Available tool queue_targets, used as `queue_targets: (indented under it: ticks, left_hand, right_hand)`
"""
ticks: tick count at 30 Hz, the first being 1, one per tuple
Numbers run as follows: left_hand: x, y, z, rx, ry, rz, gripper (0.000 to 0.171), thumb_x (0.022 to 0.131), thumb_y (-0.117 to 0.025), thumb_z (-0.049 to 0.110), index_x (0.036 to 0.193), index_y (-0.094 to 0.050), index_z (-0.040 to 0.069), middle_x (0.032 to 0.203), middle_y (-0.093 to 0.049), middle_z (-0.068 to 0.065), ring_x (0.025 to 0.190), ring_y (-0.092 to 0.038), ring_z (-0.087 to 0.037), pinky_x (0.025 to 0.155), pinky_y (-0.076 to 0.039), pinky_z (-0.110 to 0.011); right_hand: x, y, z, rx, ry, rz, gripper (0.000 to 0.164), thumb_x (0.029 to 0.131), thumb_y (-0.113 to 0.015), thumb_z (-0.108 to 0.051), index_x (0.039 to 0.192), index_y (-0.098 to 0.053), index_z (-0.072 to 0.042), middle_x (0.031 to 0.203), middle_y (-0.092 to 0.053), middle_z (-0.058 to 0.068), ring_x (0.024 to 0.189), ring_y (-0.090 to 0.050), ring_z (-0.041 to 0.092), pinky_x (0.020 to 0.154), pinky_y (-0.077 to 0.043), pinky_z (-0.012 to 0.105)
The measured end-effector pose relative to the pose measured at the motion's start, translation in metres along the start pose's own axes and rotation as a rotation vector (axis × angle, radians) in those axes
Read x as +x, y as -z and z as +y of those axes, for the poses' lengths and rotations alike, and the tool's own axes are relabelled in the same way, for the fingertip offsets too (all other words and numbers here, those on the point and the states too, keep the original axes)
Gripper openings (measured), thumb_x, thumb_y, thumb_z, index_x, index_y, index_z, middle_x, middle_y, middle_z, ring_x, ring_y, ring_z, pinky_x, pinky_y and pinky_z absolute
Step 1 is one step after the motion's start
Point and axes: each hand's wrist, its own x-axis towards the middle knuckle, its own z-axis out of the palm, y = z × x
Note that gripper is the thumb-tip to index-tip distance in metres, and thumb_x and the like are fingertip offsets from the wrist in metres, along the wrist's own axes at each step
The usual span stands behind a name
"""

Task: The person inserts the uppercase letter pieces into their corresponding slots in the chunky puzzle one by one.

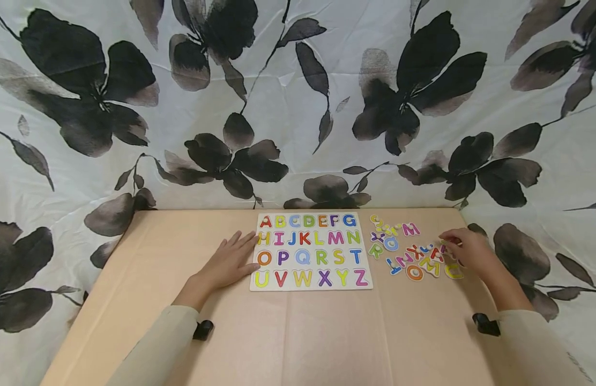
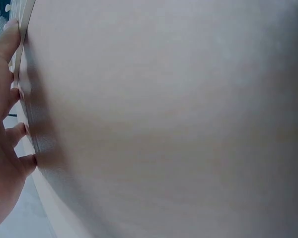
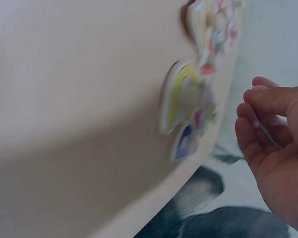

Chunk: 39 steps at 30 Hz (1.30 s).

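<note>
A white alphabet board (image 1: 289, 268) with rows of coloured capital letters lies toward the table's far edge. My left hand (image 1: 229, 258) rests at its left side, fingers spread and fingertips right at the edge. In the left wrist view the fingers (image 2: 15, 134) meet a pale edge. My right hand (image 1: 467, 251) is over the right end of a pile of loose letters, fingers loosely bent with thumb and fingertips close together. Nothing shows between those fingertips (image 3: 252, 94) in the right wrist view. Below them lie a red letter A (image 1: 436, 254) and a yellow letter (image 1: 454, 271).
More loose letters lie right of the board: a pink M (image 1: 411, 229), a blue Q (image 1: 390, 244), a green R (image 1: 375, 251), a blue T (image 1: 393, 266) and an orange O (image 1: 415, 273). Some overlap. A flowered cloth (image 1: 298, 118) hangs behind the tan table (image 1: 327, 338).
</note>
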Motion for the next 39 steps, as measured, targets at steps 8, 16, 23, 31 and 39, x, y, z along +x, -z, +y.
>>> queue_targets:
  ticks: [8,16,23,31,39]
  left_hand:
    - [0.0,-0.002,0.0,0.004,0.006,0.003,0.08,0.098,-0.065,0.05,0.162,-0.036,0.013,0.169,-0.031,-0.009,0.157,-0.021,-0.045,0.122,-0.02,-0.071]
    - [0.0,-0.004,-0.003,0.002,-0.003,0.007,0.08,0.098,-0.065,0.052,0.162,-0.036,0.013,0.17,-0.031,-0.009,0.157,-0.021,-0.045,0.121,-0.02,-0.072]
    - [-0.001,-0.003,-0.001,-0.004,0.001,0.01,0.08,0.098,-0.065,0.052,0.162,-0.037,0.013,0.169,-0.032,-0.008,0.157,-0.021,-0.044,0.122,-0.02,-0.071]
    - [-0.001,0.0,0.001,-0.008,0.001,0.009,0.081,0.097,-0.066,0.051,0.161,-0.037,0.013,0.169,-0.032,-0.009,0.157,-0.022,-0.045,0.122,-0.02,-0.071]
    - [0.0,-0.002,-0.001,-0.011,-0.006,0.012,0.08,0.097,-0.067,0.051,0.161,-0.038,0.012,0.169,-0.033,-0.009,0.156,-0.022,-0.046,0.121,-0.02,-0.073]
  right_hand:
    - [-0.001,-0.011,0.026,-0.038,-0.077,-0.047,0.02,0.097,-0.065,0.0,0.115,-0.069,0.008,0.102,-0.071,0.025,0.085,-0.063,0.03,0.071,-0.056,0.042]
    - [0.0,-0.02,0.033,-0.088,-0.088,-0.013,0.018,0.096,-0.067,-0.002,0.112,-0.07,0.006,0.095,-0.07,0.021,0.086,-0.062,0.033,0.079,-0.047,0.056]
    - [-0.001,-0.019,0.03,-0.069,-0.11,0.007,0.02,0.097,-0.067,-0.003,0.115,-0.069,0.006,0.098,-0.07,0.022,0.085,-0.06,0.032,0.075,-0.048,0.051]
    - [-0.004,-0.007,0.001,-0.032,-0.093,0.031,0.023,0.098,-0.07,-0.01,0.118,-0.067,0.002,0.102,-0.068,0.02,0.087,-0.059,0.03,0.07,-0.051,0.035]
    - [0.004,-0.016,-0.038,0.072,0.015,0.044,0.019,0.098,-0.071,-0.01,0.115,-0.072,-0.002,0.105,-0.066,0.017,0.088,-0.061,0.026,0.065,-0.052,0.022]
